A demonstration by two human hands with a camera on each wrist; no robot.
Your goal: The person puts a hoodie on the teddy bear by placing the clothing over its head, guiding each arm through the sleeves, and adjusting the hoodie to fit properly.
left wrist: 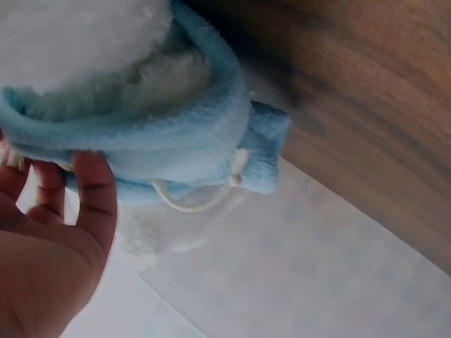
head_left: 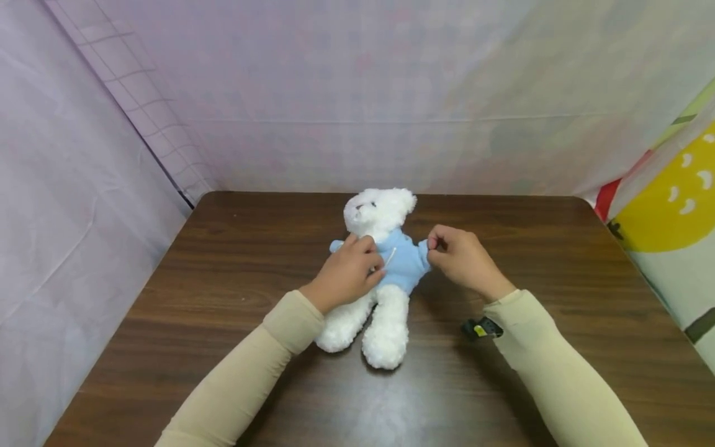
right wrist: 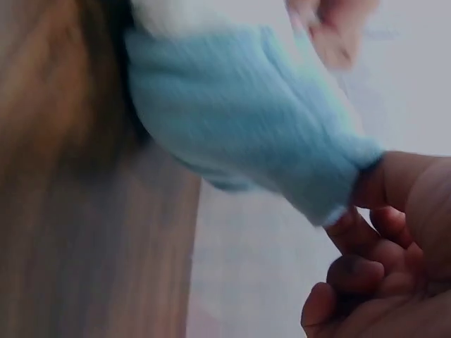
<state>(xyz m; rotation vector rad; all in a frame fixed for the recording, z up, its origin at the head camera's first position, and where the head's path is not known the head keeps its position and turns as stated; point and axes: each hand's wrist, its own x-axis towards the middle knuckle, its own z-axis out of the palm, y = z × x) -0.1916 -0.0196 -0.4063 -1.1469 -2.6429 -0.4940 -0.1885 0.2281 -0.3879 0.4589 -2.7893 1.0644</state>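
A white plush teddy bear (head_left: 389, 323) in a light blue hooded shirt (head_left: 404, 264) lies on its back, its head toward the far edge. My right hand (head_left: 460, 257) pinches the cuff of the sleeve (right wrist: 320, 186) on the bear's right-hand side and draws it outward. Across the chest, my left hand (head_left: 352, 267) holds the bear at the front of its shirt with bent fingers; some of its fingertips are hidden. A white drawstring (left wrist: 194, 204) hangs at the shirt's neck. The shirt's lower hem (left wrist: 162, 137) gapes round the bear's white body in the left wrist view.
The bear lies on a dark brown wooden table (head_left: 223, 267). Pale curtains (head_left: 346, 93) hang behind and at the left of it. On the right hangs a cloth with a yellow print (head_left: 676, 205). A dark strap device (head_left: 481, 328) is on the right wrist.
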